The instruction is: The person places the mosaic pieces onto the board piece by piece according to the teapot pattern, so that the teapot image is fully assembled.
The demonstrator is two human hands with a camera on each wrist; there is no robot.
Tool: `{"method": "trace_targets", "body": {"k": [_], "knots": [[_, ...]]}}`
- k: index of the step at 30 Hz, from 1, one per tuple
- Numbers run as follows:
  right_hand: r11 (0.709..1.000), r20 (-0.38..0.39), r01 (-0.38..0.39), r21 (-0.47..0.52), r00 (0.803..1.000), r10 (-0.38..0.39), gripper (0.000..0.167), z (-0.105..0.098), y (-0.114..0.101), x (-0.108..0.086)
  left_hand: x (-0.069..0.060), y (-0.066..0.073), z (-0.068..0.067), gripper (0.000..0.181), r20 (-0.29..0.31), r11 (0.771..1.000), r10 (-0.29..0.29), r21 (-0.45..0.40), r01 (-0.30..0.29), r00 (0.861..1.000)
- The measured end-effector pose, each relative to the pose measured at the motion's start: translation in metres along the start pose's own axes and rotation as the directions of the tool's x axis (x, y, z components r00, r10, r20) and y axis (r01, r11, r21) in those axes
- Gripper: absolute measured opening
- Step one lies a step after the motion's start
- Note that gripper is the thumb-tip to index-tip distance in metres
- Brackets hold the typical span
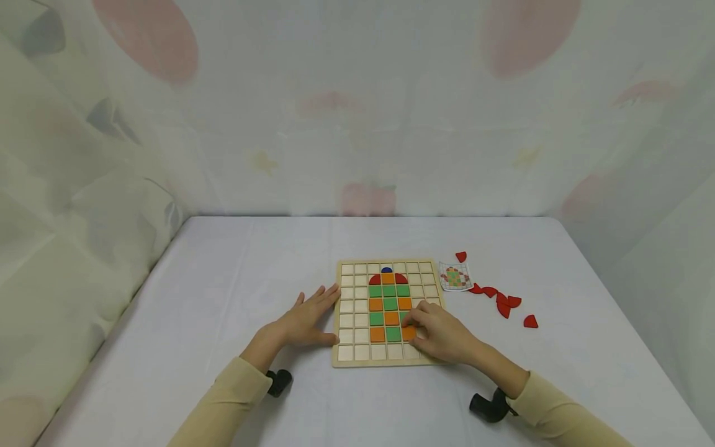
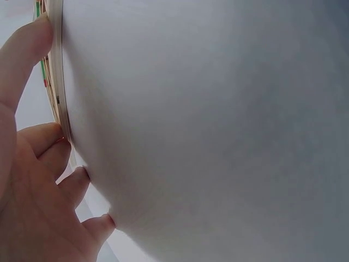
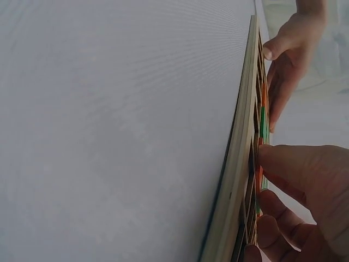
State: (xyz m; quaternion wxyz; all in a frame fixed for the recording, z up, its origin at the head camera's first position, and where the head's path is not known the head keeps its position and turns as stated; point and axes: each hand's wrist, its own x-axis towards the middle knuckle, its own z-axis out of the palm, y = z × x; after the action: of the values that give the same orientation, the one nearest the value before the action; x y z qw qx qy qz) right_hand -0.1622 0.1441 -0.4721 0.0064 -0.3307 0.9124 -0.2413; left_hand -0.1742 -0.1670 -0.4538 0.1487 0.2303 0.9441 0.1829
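the left hand (image 1: 307, 318), fingers straight and spread, touches the left edge of a gridded wooden board (image 1: 346, 321); the right hand (image 1: 447, 333) bends its fingers onto tiles at the board's lower right, and whether it pinches one i cannot tell. the board lies on the white table (image 1: 139, 372), a picture card (image 1: 455, 277) just beside it. green tiles (image 1: 393, 334) and orange tiles (image 1: 377, 334) sit in its cells, topped by a blue piece (image 1: 386, 270); loose red pieces (image 1: 530, 321) lie rightward.

No text or numbers legible, printed card (image 1: 455, 277) perhaps too small
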Motion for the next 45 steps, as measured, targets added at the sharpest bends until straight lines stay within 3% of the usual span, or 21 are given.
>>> {"method": "trace_targets", "body": {"k": [8,21,35,39,45], "knots": [[0.999,-0.02,-0.024,0.044,0.999,0.025,0.022,-0.002,0.002,-0.002,-0.001,0.0,0.001,0.092,-0.007,1.0,0.004,-0.003,-0.004,1.0],[0.992,-0.116,-0.086,0.089,0.989,0.096,0.022,-0.021,0.016,-0.011,-0.001,0.001,0.0,0.092,-0.008,1.0,-0.001,0.0,0.001,1.0],[0.99,-0.321,-0.135,0.031,0.937,0.138,0.029,-0.056,0.064,-0.024,0.0,0.001,0.0,0.091,-0.002,1.0,0.011,0.008,-0.011,1.0],[0.981,-0.327,-0.191,0.031,0.926,0.191,0.029,-0.064,0.08,-0.026,0.0,0.001,0.0,0.091,-0.003,1.0,0.009,0.012,-0.009,1.0],[0.966,-0.288,-0.254,0.036,0.923,0.254,0.032,-0.068,0.095,-0.029,-0.001,0.002,-0.001,0.091,-0.001,1.0,0.024,-0.001,-0.024,1.0]]}}
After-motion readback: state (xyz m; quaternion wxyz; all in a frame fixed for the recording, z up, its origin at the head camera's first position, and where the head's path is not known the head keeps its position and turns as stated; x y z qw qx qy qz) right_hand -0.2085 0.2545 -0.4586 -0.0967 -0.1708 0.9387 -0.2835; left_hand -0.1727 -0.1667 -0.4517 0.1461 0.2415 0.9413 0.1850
